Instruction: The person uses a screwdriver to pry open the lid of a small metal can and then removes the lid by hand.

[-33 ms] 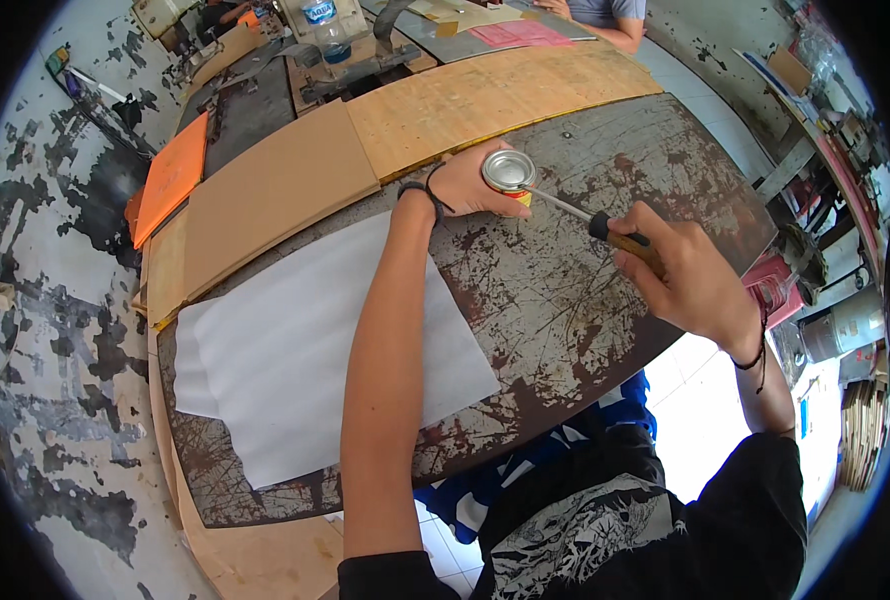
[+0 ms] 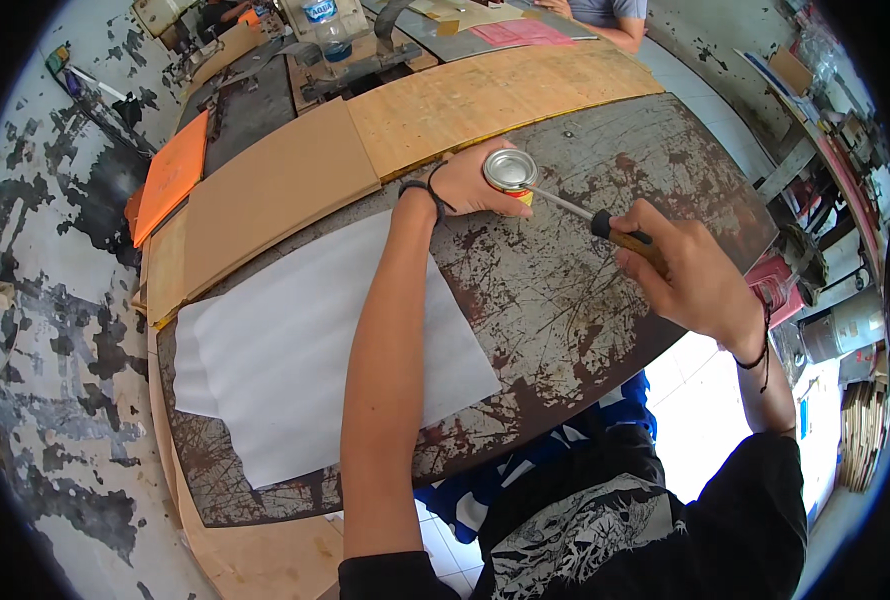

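Note:
My left hand is wrapped round a small round tin can, which has a silvery metal lid and a red and yellow label. The can stands on the scratched, worn worktable. A screwdriver with a black and brown handle is gripped in my right hand. Its thin metal shaft slants up to the left, and the tip meets the lid's rim on the near right side. Whether the tip sits under the lid is too small to tell. White sheets lie on the table beneath my left forearm.
Brown cardboard and a plywood board line the table's far edge. An orange sheet leans at far left. Behind stands a plastic bottle beside a metal machine part. Another person's arm rests at the back. Cluttered shelves stand at right.

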Available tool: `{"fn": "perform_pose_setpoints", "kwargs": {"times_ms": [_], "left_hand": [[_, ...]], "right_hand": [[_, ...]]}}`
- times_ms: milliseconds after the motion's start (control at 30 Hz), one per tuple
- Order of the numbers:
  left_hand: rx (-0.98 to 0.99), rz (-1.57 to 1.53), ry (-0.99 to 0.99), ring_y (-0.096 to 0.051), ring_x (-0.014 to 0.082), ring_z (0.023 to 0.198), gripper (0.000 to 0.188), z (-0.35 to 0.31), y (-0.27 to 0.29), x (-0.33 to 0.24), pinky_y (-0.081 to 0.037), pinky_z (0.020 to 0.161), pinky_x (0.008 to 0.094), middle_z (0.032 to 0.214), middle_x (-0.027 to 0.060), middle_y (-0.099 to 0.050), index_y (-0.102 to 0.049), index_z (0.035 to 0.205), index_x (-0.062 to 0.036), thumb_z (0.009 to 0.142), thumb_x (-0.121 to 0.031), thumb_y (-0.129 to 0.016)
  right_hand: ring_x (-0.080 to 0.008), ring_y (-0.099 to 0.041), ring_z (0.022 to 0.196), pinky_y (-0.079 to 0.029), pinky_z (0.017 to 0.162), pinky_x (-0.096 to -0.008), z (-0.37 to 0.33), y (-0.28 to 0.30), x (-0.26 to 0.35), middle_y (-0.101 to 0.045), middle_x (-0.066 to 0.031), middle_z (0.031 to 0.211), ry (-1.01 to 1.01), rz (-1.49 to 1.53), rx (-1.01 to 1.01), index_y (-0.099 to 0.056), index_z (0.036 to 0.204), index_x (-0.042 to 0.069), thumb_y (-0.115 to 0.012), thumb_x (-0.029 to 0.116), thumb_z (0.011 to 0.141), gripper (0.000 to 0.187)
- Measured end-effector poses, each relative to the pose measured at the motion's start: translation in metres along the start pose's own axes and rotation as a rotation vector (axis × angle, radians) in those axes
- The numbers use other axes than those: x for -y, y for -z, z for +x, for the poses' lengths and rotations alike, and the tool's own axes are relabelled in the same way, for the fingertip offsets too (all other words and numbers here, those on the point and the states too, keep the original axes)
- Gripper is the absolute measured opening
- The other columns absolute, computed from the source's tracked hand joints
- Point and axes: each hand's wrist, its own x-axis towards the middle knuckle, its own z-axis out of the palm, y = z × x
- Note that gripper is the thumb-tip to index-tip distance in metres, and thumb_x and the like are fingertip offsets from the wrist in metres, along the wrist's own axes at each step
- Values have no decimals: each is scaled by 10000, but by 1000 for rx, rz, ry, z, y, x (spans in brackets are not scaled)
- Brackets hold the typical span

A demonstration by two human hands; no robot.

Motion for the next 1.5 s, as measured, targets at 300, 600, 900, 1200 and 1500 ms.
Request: {"fn": "perform_pose_setpoints", "kwargs": {"times_ms": [300,600,900,1200,1500], "left_hand": [[15,66,51,-621,148,1011,590,4,-4,-2,-492,931,303,1078,19,-694,-669,1150,-68,664,-252,-949],[23,5,66,-619,141,1007,585,-1,-2,-4,-502,918,305,1081,16,-691,-658,1139,-58,666,-237,-952],[34,-12,22,-618,165,1050,630,-6,8,3,-484,962,306,1118,33,-684,-630,1185,-67,671,-252,-944],[72,12,47,-597,159,1078,609,-5,8,0,-471,982,307,1147,26,-668,-621,1200,-53,695,-190,-933],[84,24,36,-600,150,1084,617,1,2,-5,-484,973,308,1146,16,-675,-616,1218,-45,705,-185,-929]], "right_hand": [[-454,-681,833,-545,734,-499,-19,-59,-14,-703,-227,1026,-13,24,-122,-437,1180,-5,-604,98,971,286],[-449,-680,848,-544,723,-500,-24,-83,-18,-699,-234,1066,-74,86,-167,-427,1167,7,-604,116,981,278],[-417,-693,799,-546,699,-455,-19,-45,-25,-714,-210,910,-39,114,-157,-533,1159,17,-637,86,943,250],[-394,-709,809,-557,718,-441,6,-3,-13,-743,-168,922,-65,43,-74,-615,1056,34,-677,88,884,191],[-416,-698,809,-560,700,-469,-17,-76,-47,-716,-191,1049,0,-46,-255,-454,1149,13,-653,84,943,295]]}}
